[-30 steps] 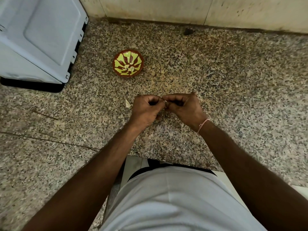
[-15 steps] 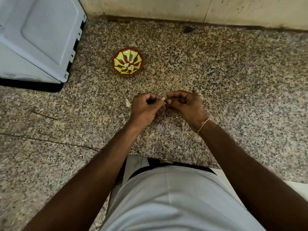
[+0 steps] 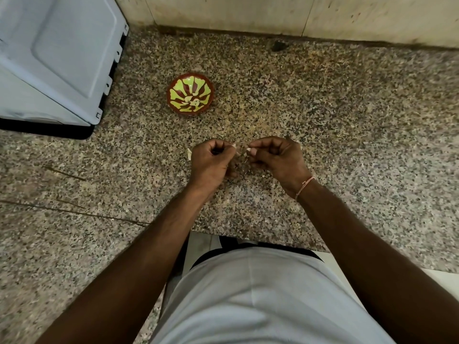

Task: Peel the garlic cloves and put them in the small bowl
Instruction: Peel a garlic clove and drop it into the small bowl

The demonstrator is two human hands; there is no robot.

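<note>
My left hand (image 3: 213, 160) and my right hand (image 3: 275, 157) hover close together over the speckled granite counter (image 3: 347, 120), fingers curled. Between their fingertips they pinch a small pale garlic clove (image 3: 239, 150); most of it is hidden by the fingers. The small bowl (image 3: 190, 94), red-brown with a yellow-green pattern, stands on the counter beyond my left hand, with pale peeled pieces lying in it. A scrap of garlic skin (image 3: 189, 153) lies on the counter just left of my left hand.
A large pale blue appliance (image 3: 54, 58) fills the far left corner. A tiled wall (image 3: 273, 13) runs along the back. The counter's front edge (image 3: 248, 238) is near my body. A thin crack line (image 3: 74, 212) crosses the counter at left.
My two hands have drawn slightly apart, so a gap shows between the fingertips where the clove is held. The bowl has not moved.
</note>
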